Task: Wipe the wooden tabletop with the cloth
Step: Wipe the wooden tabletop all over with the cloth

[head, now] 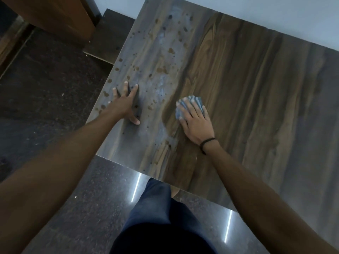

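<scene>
1. Head view: the right hand (194, 123) lies flat, fingers spread and uncurled, and presses the small blue-grey bunched cloth (199, 102) onto the dark wood-grain table (256, 88) near its middle.
2. The left hand (126, 105), also flat and grasping nothing, braces on the table's left part.
3. A pale, spotted film (159, 61) lies just left of the cloth. To my judgement, overlapping strokes with even pressure should carry into it, with the left hand lifted clear.

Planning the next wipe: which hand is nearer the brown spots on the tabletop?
Left. The left hand rests flat among the brown spots; the right hand presses the cloth to their right.
</scene>
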